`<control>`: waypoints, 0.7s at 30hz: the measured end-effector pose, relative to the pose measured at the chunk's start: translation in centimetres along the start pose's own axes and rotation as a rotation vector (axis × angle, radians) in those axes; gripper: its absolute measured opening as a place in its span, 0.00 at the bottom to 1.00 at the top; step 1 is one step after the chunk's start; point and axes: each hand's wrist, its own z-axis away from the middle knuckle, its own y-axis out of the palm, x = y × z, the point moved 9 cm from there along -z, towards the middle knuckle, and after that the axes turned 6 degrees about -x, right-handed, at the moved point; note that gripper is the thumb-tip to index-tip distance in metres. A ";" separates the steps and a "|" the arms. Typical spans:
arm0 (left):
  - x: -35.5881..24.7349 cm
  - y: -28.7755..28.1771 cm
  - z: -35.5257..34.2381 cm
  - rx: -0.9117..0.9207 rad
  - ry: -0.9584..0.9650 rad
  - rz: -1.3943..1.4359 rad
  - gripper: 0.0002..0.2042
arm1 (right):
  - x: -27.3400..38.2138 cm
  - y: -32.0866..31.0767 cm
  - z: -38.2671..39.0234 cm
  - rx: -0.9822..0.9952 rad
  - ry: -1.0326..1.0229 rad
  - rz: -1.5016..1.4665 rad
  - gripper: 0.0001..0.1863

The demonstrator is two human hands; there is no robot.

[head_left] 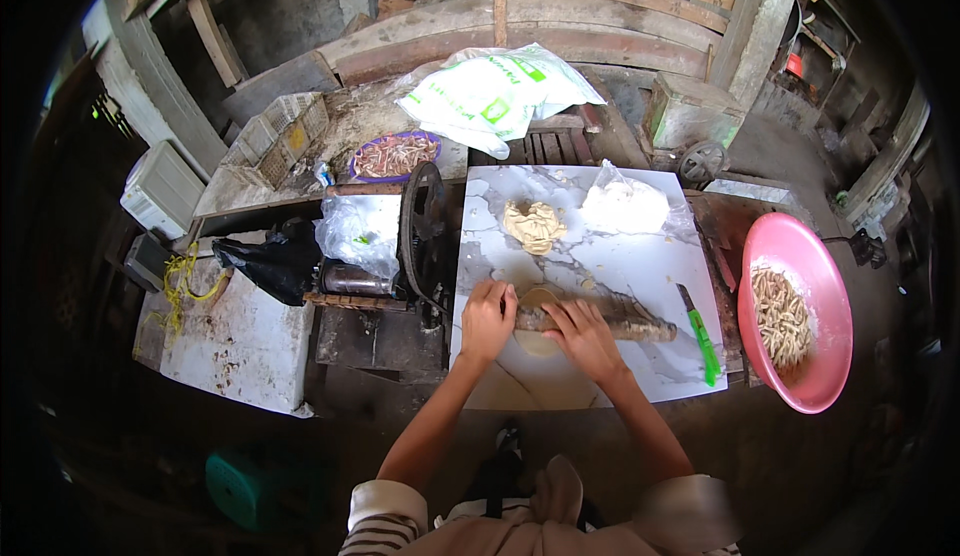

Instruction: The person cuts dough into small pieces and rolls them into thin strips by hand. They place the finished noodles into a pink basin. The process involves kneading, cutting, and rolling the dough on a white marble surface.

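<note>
A wooden rolling pin (pixel 645 330) lies crosswise over a flattened round of dough (pixel 540 345) near the front of a white marbled board (pixel 480 256). My left hand (pixel 487 320) is closed at the pin's left end, its fingers curled. My right hand (pixel 583 335) grips the pin farther along, fingers bent over its top; the pin's right end sticks out beyond it. Beyond my hands sits a crumpled lump of dough (pixel 534 226). A clear plastic bag of white powder (pixel 626 204) stands at the board's far right. A knife with a green handle (pixel 706 349) lies at the right edge.
To the right, a pink basin (pixel 842 321) holds many small dough strips. A hand-cranked machine with a large wheel (pixel 412 236) stands left of the board. Behind are a purple-rimmed tray (pixel 437 142), a white sack (pixel 500 96) and a plastic crate (pixel 285 141). A green stool (pixel 235 491) is lower left.
</note>
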 end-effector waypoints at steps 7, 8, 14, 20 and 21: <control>0.4 1.9 3.9 0.133 -0.090 -0.072 0.06 | 1.3 -1.5 2.6 -0.041 0.190 -0.086 0.18; -0.1 1.8 3.8 0.084 -0.073 -0.125 0.05 | 1.0 -1.6 2.5 -0.062 0.240 -0.099 0.17; -1.1 2.5 1.8 -0.052 0.029 -0.321 0.08 | -1.9 1.2 1.6 -0.147 0.478 0.297 0.18; 1.4 5.3 -3.2 -0.065 -0.014 -0.356 0.08 | -5.0 1.2 -3.2 -0.192 0.523 0.336 0.20; 1.4 6.0 -4.2 -0.048 -0.019 -0.360 0.08 | -6.2 1.5 -3.8 -0.212 0.540 0.333 0.21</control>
